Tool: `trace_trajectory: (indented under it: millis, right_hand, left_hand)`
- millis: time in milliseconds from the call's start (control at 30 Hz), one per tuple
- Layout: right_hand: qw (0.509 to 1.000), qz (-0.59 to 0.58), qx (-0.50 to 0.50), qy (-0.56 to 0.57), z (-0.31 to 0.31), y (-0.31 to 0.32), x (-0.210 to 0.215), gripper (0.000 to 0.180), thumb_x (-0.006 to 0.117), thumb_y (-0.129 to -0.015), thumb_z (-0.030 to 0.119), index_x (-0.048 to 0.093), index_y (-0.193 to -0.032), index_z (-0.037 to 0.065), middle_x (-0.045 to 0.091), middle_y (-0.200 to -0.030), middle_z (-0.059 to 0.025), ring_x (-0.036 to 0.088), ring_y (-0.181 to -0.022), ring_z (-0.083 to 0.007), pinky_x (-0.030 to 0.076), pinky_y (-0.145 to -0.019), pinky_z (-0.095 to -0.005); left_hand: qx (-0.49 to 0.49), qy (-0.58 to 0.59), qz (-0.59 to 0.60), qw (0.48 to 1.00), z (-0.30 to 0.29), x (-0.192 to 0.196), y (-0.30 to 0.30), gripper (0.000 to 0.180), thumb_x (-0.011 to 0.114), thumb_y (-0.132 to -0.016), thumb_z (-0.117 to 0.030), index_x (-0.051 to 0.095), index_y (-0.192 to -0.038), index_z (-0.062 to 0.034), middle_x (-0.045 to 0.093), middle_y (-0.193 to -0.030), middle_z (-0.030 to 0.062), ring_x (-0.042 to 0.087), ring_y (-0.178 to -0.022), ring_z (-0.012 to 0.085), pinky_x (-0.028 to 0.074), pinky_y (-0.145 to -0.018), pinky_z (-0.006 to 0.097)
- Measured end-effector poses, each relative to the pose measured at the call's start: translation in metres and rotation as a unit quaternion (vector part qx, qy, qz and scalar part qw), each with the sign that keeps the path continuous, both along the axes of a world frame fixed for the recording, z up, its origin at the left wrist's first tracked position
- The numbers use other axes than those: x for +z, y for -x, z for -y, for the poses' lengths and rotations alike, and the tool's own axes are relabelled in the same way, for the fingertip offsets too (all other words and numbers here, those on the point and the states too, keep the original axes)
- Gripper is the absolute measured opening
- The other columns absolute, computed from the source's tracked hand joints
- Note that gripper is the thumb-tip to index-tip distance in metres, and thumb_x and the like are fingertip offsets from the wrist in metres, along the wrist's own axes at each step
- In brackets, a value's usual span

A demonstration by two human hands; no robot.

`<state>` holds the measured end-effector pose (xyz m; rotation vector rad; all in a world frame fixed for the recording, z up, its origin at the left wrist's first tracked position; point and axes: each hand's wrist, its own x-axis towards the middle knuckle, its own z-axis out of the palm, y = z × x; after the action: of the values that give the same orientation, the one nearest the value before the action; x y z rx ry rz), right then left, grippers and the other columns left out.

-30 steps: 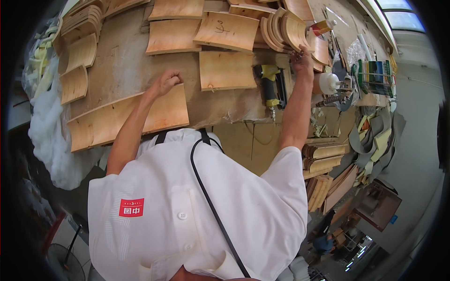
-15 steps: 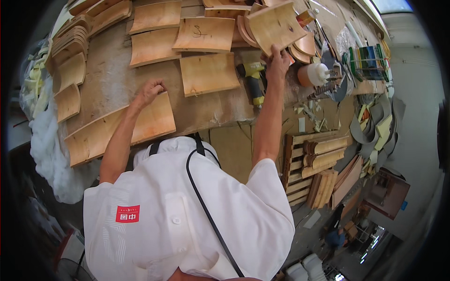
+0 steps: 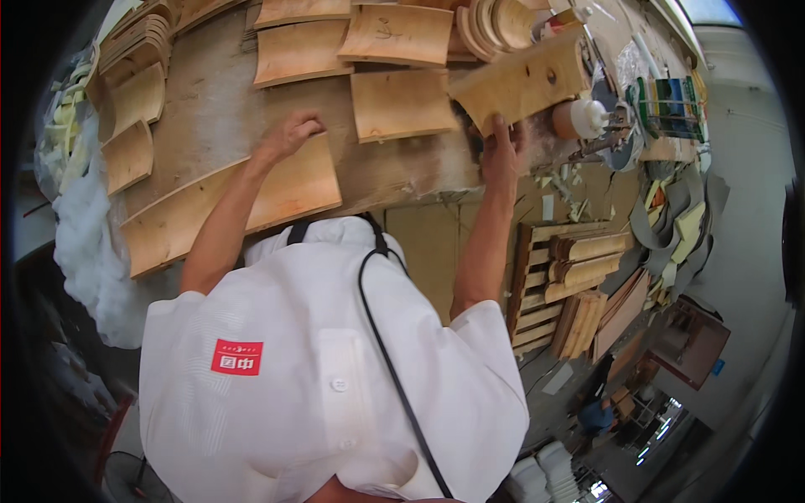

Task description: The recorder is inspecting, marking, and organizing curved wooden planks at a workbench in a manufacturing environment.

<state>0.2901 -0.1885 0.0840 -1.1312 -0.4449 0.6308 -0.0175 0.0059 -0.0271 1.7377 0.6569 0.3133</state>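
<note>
My right hand (image 3: 501,155) is closed on the near edge of a curved plywood panel (image 3: 524,84), thumb on its face, and holds it tilted above the right part of the workbench (image 3: 210,92). A dark knot shows in the panel's pale face. My left hand (image 3: 289,136) is curled closed over the bench, beside the far right corner of a long curved plywood board (image 3: 243,197) lying along the near edge. What its fingers hold, if anything, is hidden. Another curved panel (image 3: 402,105) lies flat between my hands.
More curved panels (image 3: 394,35) lie at the back, with stacked ones (image 3: 134,50) at the far left. An orange-filled bottle (image 3: 579,119) stands right of the held panel. White stuffing (image 3: 96,251) hangs at the left. A wooden pallet (image 3: 537,285) with wood pieces sits on the floor.
My right hand has turned the held panel and brought it lower and rightward; it now covers where the yellow-green cordless drill lay. My left hand stays curled by the long board. The view has shifted.
</note>
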Motion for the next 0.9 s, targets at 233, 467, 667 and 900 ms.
trace_trajectory:
  millis: [233,467,667,900]
  right_hand:
    - [0.996,-0.026,-0.009,0.09,0.087,0.109,-0.026,0.044,0.065,-0.08,0.008,0.048,-0.121,0.002,0.061,-0.102,-0.0098,0.063,-0.081,-0.018,0.053,-0.053,-0.0295]
    - [0.957,-0.16,-0.119,0.212,0.112,0.232,-0.042,0.036,0.065,-0.081,0.006,0.05,-0.113,0.0,0.063,-0.092,-0.0115,0.064,-0.069,-0.0169,0.055,-0.051,-0.0294]
    - [0.936,-0.128,-0.172,0.278,0.088,0.242,-0.066,0.032,0.069,-0.081,0.008,0.051,-0.107,0.002,0.062,-0.088,-0.0079,0.061,-0.065,-0.0158,0.055,-0.052,-0.0301]
    - [0.963,-0.078,-0.139,0.219,0.025,0.197,-0.073,0.032,0.067,-0.081,0.006,0.049,-0.107,0.0,0.06,-0.094,-0.01,0.062,-0.075,-0.0168,0.056,-0.055,-0.0294]
  left_hand:
    - [-0.042,0.02,-0.069,0.997,0.007,0.025,-0.011,0.026,0.064,-0.078,-0.018,0.062,-0.094,0.0021,0.063,-0.082,0.0063,0.059,-0.079,0.0141,0.047,-0.072,0.028]
    - [-0.092,0.055,-0.052,0.993,0.019,0.014,-0.01,0.026,0.066,-0.075,-0.014,0.061,-0.095,0.0016,0.063,-0.081,0.006,0.059,-0.076,0.0128,0.048,-0.07,0.027]
    - [-0.098,0.027,-0.031,0.994,0.027,0.007,-0.009,0.026,0.065,-0.075,-0.015,0.061,-0.095,0.0025,0.063,-0.079,0.0061,0.059,-0.074,0.0119,0.049,-0.067,0.027]
    - [-0.084,-0.022,-0.032,0.996,0.028,0.0,-0.012,0.028,0.065,-0.073,-0.015,0.06,-0.095,0.0018,0.063,-0.077,0.0066,0.059,-0.072,0.0125,0.048,-0.065,0.028]
